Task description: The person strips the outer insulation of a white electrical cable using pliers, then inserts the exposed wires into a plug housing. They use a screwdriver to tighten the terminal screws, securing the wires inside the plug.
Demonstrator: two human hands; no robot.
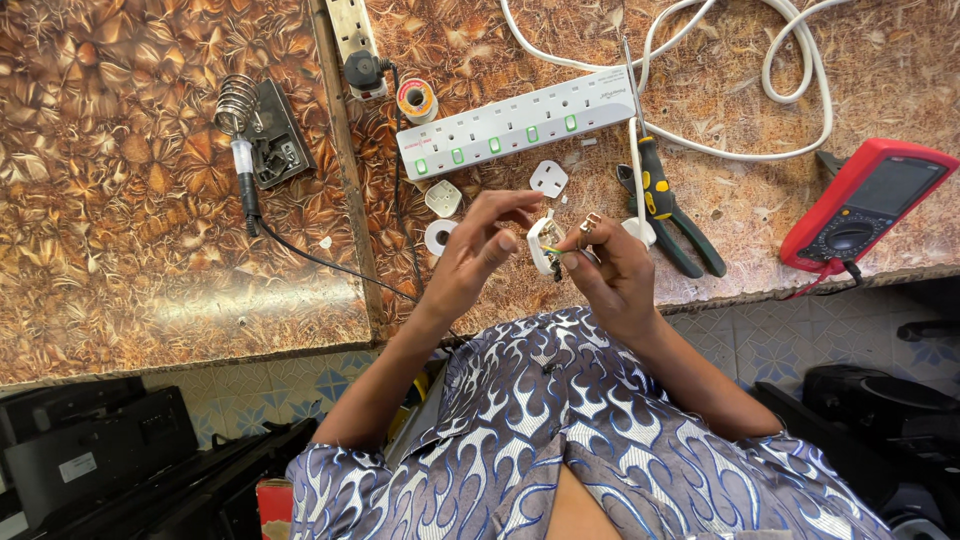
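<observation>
Your left hand [478,250] pinches the open white plug [541,243]; your right hand [610,268] grips its wires [556,252]. Risk: strands slip free.

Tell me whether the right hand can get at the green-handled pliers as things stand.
Probably yes: the pliers lie on the bench just beside the right hand with nothing between, though that hand is busy at the white plug.

The person wears a short-sleeved shirt [560,420] in dark blue, covered all over with a white and pale grey flame-like pattern. It fills the lower part of the view, from about five to seven o'clock. The sleeves end above the elbows, leaving both forearms bare. An open collar shows at six o'clock. No rings, watch or bracelets are visible.
</observation>
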